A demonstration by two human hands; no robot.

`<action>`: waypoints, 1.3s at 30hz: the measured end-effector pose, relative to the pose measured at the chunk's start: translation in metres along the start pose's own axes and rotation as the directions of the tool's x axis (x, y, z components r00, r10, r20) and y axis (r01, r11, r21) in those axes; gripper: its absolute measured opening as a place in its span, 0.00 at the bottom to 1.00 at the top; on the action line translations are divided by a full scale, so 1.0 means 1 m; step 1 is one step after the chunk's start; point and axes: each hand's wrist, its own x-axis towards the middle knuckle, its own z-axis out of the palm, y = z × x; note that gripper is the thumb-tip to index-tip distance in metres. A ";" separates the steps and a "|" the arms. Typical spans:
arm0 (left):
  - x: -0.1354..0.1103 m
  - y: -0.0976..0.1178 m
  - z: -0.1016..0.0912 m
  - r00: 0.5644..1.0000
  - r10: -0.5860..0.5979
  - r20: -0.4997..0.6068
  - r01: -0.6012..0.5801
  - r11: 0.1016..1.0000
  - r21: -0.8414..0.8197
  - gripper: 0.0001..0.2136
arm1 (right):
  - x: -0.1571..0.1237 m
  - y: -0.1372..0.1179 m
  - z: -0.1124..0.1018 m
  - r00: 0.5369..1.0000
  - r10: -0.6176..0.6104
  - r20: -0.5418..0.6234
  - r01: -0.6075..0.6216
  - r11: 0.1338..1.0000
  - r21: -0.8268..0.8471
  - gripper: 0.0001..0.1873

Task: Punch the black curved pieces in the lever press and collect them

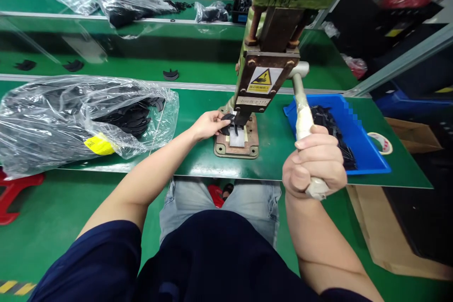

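Observation:
A green hand press (266,75) with a warning label stands on the bench in front of me. My right hand (316,163) is wrapped round the tape-covered end of its lever (303,113). My left hand (210,125) pinches a thin curved black plastic piece (226,124) at the press base (236,153), beside the ram (242,118). Part of the piece lies over the pale metal plate (237,138) under the ram. My fingers hide some of it, and I cannot tell whether the ram touches it.
On the left lies a clear plastic bag (81,122) of black pieces. A blue tray (368,153) of black parts sits on the right, beside a tape roll (381,143). Several curved pieces, one a black piece (171,74), rest on the green belt behind.

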 end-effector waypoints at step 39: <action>-0.079 0.039 -0.017 0.998 -0.005 0.065 0.016 0.987 -0.161 0.22 | 0.015 0.033 0.020 0.884 0.405 0.233 -0.427 0.903 0.049 0.16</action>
